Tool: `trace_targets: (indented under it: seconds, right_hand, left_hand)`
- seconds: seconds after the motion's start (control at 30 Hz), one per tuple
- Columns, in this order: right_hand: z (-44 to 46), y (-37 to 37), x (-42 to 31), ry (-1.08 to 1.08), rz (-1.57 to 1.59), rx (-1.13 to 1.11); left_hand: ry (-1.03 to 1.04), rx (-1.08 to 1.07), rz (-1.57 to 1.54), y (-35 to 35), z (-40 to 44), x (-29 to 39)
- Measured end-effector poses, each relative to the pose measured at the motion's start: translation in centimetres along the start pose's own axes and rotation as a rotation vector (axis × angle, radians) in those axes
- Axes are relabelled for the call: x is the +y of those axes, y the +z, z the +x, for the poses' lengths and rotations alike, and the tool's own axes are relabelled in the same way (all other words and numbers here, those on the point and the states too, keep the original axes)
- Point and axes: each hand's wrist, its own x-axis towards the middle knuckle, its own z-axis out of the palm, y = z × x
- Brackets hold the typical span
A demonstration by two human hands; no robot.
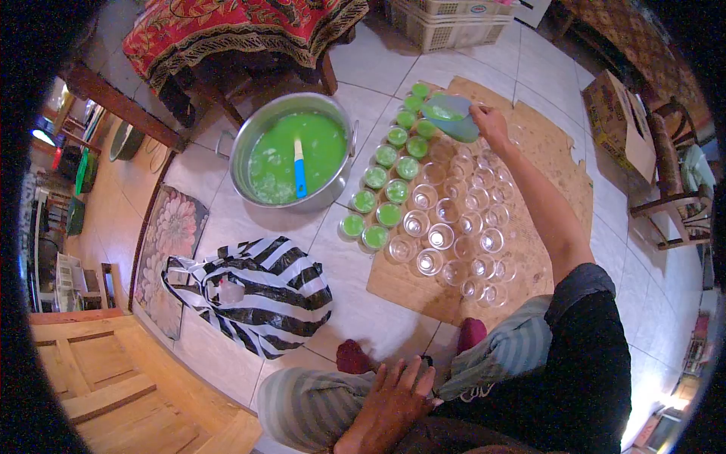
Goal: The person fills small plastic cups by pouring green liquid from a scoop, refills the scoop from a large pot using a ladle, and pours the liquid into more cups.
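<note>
My right hand (490, 125) grips a translucent bluish measuring jug (457, 129) by its handle. Green liquid shows inside the jug, which is tilted over the far end of the cup rows. Beneath and left of it, several clear plastic cups of green liquid (386, 157) stand in two rows. Several unfilled clear cups (439, 236) stand to their right on a flattened cardboard sheet (560, 163). On my lap rests my left hand (395, 401), fingers spread, holding nothing. A large metal pot (240, 181) holds green liquid and a blue-handled spatula (299, 170).
A black-and-white striped plastic bag (291, 303) lies on the tiled floor near my feet. Beyond the pot is a table with a red patterned cloth (234, 38). Plastic crates (454, 34) stand at the back, and a cardboard box (616, 129) at the right.
</note>
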Motion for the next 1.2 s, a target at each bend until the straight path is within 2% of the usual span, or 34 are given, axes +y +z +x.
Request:
trace_targets:
  seconds: [0.1,0.2,0.3,0.37,0.67,0.77,0.87,0.97,1.2]
  right_hand:
    - [-0.2,0.0,-0.2,0.004,0.0,0.009]
    - [0.1,0.1,-0.1,0.003,-0.039,0.007]
    - [0.1,0.2,-0.1,0.01,-0.034,0.006]
    - [-0.1,-0.1,-0.3,0.025,0.002,-0.023]
    - [-2.6,-2.1,-2.5,0.21,0.739,-0.12]
    - [-2.3,-3.8,-1.6,-0.09,0.45,-0.199]
    - [-1.7,-4.3,0.0,-0.081,0.405,-0.198]
    - [-2.3,-4.8,-1.2,0.272,0.624,-0.119]
    - [-2.3,-6.3,0.2,0.288,0.581,-0.113]
  left_hand:
    - [0.016,0.053,-0.003,0.3,-0.1,-0.1]
    - [0.128,0.17,0.156,1.2,0.6,-1.1]
    - [0.018,0.085,-0.022,0.5,-0.3,-0.1]
    - [0.004,0.085,-0.03,0.8,-0.3,-0.1]
    - [0.079,0.08,0.055,1.5,0.4,-1.3]
    - [0.115,0.078,0.094,1.7,0.6,-1.5]
    - [0.12,0.117,0.092,1.5,0.7,-1.2]
    - [0.118,0.137,0.09,1.3,0.6,-0.8]
    - [0.104,0.134,0.126,1.2,0.5,-0.1]
